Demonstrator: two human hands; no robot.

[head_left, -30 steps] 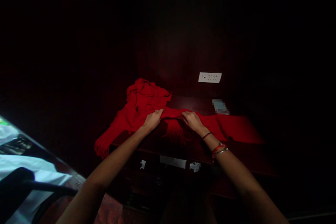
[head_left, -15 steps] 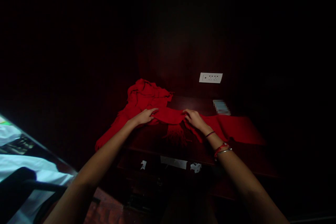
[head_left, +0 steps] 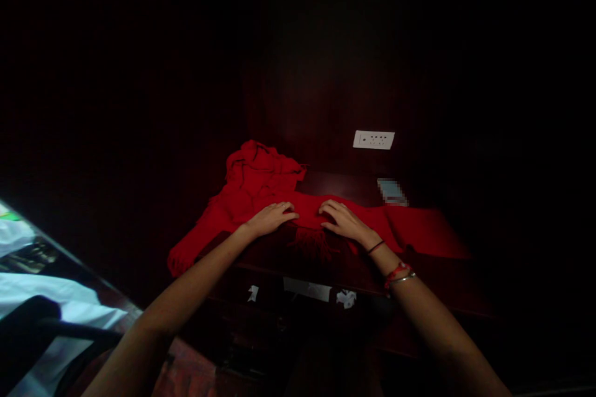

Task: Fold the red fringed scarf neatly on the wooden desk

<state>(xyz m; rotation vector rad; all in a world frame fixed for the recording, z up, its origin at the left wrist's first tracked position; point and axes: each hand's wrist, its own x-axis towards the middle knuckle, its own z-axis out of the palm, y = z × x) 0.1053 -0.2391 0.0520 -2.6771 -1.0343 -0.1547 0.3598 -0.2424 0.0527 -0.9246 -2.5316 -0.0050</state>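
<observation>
Left hand (head_left: 274, 218) has slid in toward the right hand (head_left: 344, 222) since half a second ago, and the stretch of long, red, fringed cloth (head_left: 310, 208) between them, bowed up back then, now lies lower. Biggest thing here is the dark, glossy, reddish bench (head_left: 336, 185); the cloth runs sideways across it. I'd call it partly sorted: the right-hand stretch looks fairly flat apart from some creases, while the left end is a crumpled heap with a fringed bit seemingly drooping past the corner, so that's the untidy part left. Both hands rest on the cloth's near side around the middle, thumbs apart from fingers, so neither grip looks clamped on anything. Some fringe pokes out below, between them. Smaller stuff: a white strip (head_left: 307, 289) on the bench front, a white rectangular socket plate (head_left: 374, 140) on the wall, a pixelated pale-blue rectangle (head_left: 392, 191) (can't tell what), and two ragged white scraps (head_left: 346, 298) beside the strip.
</observation>
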